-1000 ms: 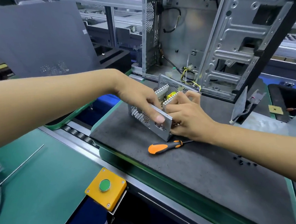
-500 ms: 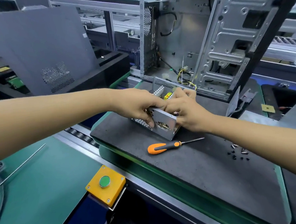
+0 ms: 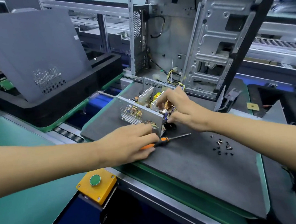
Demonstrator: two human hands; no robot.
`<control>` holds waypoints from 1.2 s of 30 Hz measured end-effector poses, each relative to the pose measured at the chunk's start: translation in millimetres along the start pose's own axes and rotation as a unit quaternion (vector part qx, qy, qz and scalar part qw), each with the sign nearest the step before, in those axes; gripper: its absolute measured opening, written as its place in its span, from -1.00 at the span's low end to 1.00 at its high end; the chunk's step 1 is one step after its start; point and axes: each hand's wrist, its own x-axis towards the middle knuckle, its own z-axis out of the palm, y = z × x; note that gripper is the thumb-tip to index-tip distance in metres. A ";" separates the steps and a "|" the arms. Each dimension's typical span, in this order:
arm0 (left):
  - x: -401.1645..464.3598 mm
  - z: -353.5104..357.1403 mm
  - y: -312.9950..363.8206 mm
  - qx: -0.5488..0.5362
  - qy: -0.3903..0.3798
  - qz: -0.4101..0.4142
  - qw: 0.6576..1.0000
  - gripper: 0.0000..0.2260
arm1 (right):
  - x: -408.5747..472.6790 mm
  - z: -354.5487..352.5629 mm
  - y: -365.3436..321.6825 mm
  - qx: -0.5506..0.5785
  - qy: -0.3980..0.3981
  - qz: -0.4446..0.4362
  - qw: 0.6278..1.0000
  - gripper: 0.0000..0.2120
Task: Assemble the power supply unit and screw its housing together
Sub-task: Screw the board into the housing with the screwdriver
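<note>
Left hand (image 3: 137,144): lower centre of frame, palm down over the orange handle of the screwdriver (image 3: 161,140); fingers curl about the handle, so it reads as grasping the tool, probably taking it up for the screws. Fingertips lie just beside the near corner of the housing.
Right hand (image 3: 180,109): centre of frame, reaching from the right, wrist raised, fingers bent down into the open top of the power supply unit (image 3: 143,110). Fingertips seem to pinch or press a small part among the components; which part, cannot tell. Likely seating the internals before closing.
Power supply unit: on the dark tabletop (image 3: 201,178), centre, slightly above the left hand. Perforated metal side faces the camera; top uncovered, heat sinks and yellow parts showing. Open so the inside can be reached.
Screwdriver: flat on the tabletop, shaft pointing right, just in front of the housing, within reach of either hand.
Screws (image 3: 224,147): loose scatter on the tabletop, right of centre, well apart from the unit; kept ready for the housing.
Computer case (image 3: 209,46): upper right, open, behind the unit, wires trailing down.
Button box (image 3: 96,183): yellow, green button, lower centre-left at the tabletop edge.
Stage, judged: assembly step; housing not yet screwed.
</note>
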 end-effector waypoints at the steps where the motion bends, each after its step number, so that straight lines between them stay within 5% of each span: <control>1: 1.7 1.0 3.8 -0.034 0.010 -0.023 0.999 -0.81 | -6.4 -7.0 -2.8 0.002 0.019 -0.022 1.000 -0.52; 6: 31.6 -6.6 23.9 -0.094 0.080 -0.105 0.987 -0.78 | -42.5 -32.2 -17.1 -0.220 -0.032 -0.171 0.960 -0.49; 13: 108.6 -34.8 61.1 -0.228 0.239 -0.042 0.943 -0.63 | -76.0 -56.9 -28.1 -0.365 0.046 0.038 0.929 -0.70; 15: 128.7 -42.8 67.1 -0.302 0.247 -0.027 0.920 -0.52 | -85.8 -69.8 -28.1 -0.324 0.087 0.091 0.938 -0.67; 18: 144.9 -28.0 63.9 -0.327 0.206 -0.064 0.920 -0.56 | -97.8 -83.3 -22.2 -0.046 0.162 0.177 0.970 -0.84; 22: 144.9 21.9 45.5 -0.197 -0.029 -0.112 0.974 -0.74 | -104.7 -91.8 0.1 0.184 0.211 0.189 0.941 -0.76; 24: 145.1 37.2 42.7 -0.188 -0.084 -0.126 0.970 -0.74 | -106.1 -91.5 9.0 0.219 0.218 0.194 0.931 -0.70; 30: 156.4 45.9 48.3 -0.252 -0.110 -0.118 0.954 -0.81 | -105.6 -89.8 20.4 0.238 0.222 0.198 0.925 -0.71; 36: 159.4 43.1 55.2 -0.199 -0.134 -0.078 0.968 -0.93 | -103.5 -90.6 18.6 0.230 0.223 0.205 0.925 -0.77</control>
